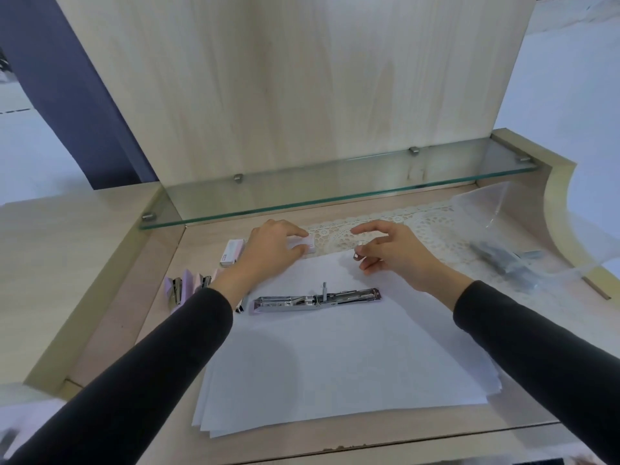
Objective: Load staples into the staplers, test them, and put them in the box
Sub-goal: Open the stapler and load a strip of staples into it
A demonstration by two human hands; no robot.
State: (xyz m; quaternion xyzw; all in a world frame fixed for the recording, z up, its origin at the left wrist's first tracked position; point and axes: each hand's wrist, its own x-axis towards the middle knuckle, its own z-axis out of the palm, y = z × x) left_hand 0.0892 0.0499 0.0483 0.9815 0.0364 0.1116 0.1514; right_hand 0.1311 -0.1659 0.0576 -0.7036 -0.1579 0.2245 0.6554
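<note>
left hand [268,250] grips a pale pink staple box [307,245]; right hand [392,253] pinches a short silver staple strip [357,254]; the opened chrome stapler [317,299] lies on white paper sheets [335,364], nearer us. we judge the brittle strip could crumble if squeezed.

This is a desk nook in a home or small office; which of the two is unclear. A pale wood tabletop [151,330] backs onto a tall wood panel [302,88] carrying a glass shelf [335,189] on metal pegs [238,177]. A lace runner [429,223] lies below the shelf, with a paper stack [335,357] and staplers [188,286] in front.
</note>
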